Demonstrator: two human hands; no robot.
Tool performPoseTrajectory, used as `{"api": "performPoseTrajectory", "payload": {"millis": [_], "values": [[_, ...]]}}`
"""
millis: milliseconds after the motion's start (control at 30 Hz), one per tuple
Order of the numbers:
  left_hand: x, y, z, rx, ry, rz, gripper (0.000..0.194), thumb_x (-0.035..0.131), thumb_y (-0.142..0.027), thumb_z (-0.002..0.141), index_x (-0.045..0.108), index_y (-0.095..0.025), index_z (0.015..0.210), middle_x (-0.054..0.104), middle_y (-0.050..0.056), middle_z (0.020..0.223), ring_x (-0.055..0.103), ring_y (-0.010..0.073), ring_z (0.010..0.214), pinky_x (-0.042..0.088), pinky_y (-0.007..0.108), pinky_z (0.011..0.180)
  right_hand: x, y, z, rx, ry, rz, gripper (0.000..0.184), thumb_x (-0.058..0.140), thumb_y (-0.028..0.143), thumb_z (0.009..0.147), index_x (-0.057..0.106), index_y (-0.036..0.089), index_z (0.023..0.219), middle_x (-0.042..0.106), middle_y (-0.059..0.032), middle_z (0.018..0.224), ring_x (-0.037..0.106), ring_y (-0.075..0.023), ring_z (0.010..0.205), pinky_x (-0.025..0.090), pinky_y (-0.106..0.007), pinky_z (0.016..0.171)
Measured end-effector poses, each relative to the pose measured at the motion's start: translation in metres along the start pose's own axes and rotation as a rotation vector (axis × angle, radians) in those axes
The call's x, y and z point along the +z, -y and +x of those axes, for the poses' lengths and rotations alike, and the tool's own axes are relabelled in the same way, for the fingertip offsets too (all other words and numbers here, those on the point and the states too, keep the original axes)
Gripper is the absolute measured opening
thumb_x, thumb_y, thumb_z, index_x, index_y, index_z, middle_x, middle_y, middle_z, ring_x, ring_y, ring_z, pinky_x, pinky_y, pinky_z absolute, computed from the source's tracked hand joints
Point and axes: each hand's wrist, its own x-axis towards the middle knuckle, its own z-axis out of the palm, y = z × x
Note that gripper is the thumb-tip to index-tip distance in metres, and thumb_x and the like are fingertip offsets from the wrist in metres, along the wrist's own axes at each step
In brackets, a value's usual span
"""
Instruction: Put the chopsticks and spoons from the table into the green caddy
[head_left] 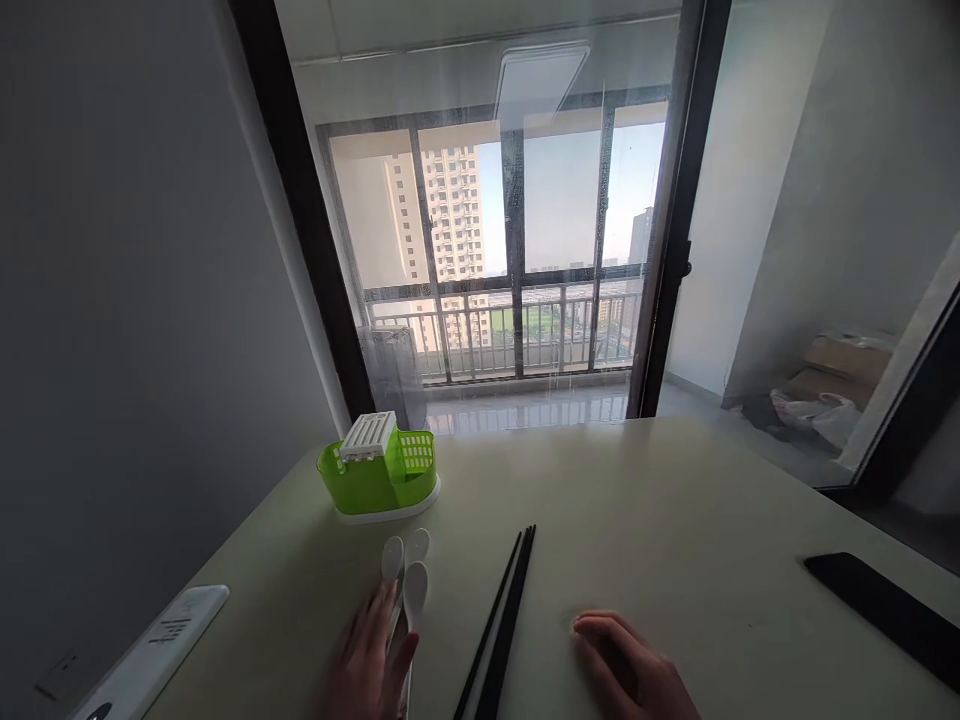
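Observation:
Several white spoons lie on the table, among them a nearer spoon [415,590], a left spoon [392,557] and a farther spoon [418,545]. My left hand [366,655] rests over their handles, its fingers stretched forward on one side and the thumb apart on the other. Just right of them, black chopsticks [511,610] lie lengthwise, close together. My right hand [634,665] is at the table's near side, right of the chopsticks. Its fingers are curled in with the tips close together, and nothing shows in them.
A green basket-like holder [367,488] with a white slatted top stands at the table's [675,530] far left. A white object [169,640] lies along the left edge, and a long black object [885,610] at the right. Beyond the table is a glass door [517,220].

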Motion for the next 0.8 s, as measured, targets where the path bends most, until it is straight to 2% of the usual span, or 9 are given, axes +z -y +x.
{"api": "performPoseTrajectory", "payload": {"millis": [133,233,333,467,633,800], "values": [[0.007,-0.003,0.003,-0.055,0.129,0.002,0.077,0.039,-0.06,0.097,0.024,-0.018,0.16,0.019,0.01,0.167,0.019,0.0309,0.153,0.028,0.054,0.122,0.002,-0.002,-0.001,-0.008,-0.028,0.011,0.023,0.054,0.043,0.095,0.07,0.025,0.098,0.073,-0.0047,0.107,0.072,-0.0174,0.09,0.056,-0.02,0.079],[0.01,-0.005,-0.001,-0.018,0.138,0.01,0.082,0.043,-0.061,0.096,0.016,-0.019,0.161,0.01,0.01,0.169,0.01,0.0306,0.155,0.024,0.054,0.123,0.003,-0.003,-0.001,-0.022,-0.049,0.012,0.023,0.055,0.043,0.095,0.07,0.026,0.096,0.074,-0.0042,0.104,0.073,-0.0171,0.087,0.056,-0.02,0.076],[0.014,-0.003,-0.004,0.007,0.133,0.057,0.076,0.039,-0.054,0.099,0.015,-0.018,0.161,0.009,0.01,0.168,0.004,0.0328,0.155,0.021,0.058,0.122,0.001,-0.002,0.0,-0.035,-0.038,-0.006,0.023,0.056,0.042,0.094,0.071,0.025,0.096,0.074,-0.0041,0.103,0.073,-0.0169,0.086,0.057,-0.02,0.077],[0.016,-0.001,0.0,0.023,0.177,0.119,0.064,0.036,-0.046,0.101,0.026,-0.02,0.158,0.009,0.009,0.168,-0.001,0.0365,0.154,0.019,0.063,0.121,-0.001,0.001,0.002,-0.054,-0.037,-0.029,0.024,0.056,0.043,0.094,0.072,0.025,0.097,0.075,-0.0052,0.104,0.074,-0.0188,0.091,0.058,-0.021,0.08],[0.007,-0.005,0.015,0.088,0.212,0.148,0.052,0.041,-0.04,0.101,0.041,-0.029,0.152,0.009,0.006,0.168,-0.001,0.0397,0.153,0.021,0.065,0.119,-0.003,0.002,0.002,-0.043,-0.02,-0.045,0.027,0.053,0.044,0.095,0.072,0.024,0.097,0.075,-0.0071,0.105,0.074,-0.0197,0.09,0.059,-0.023,0.079],[0.007,-0.002,0.035,0.147,0.209,0.151,0.048,0.045,-0.039,0.1,0.049,-0.034,0.148,0.012,0.003,0.169,-0.002,0.0414,0.153,0.027,0.063,0.118,-0.003,0.001,0.002,-0.042,-0.008,-0.047,0.024,0.053,0.041,0.095,0.071,0.025,0.099,0.075,-0.006,0.105,0.074,-0.0189,0.091,0.058,-0.022,0.08]]}}
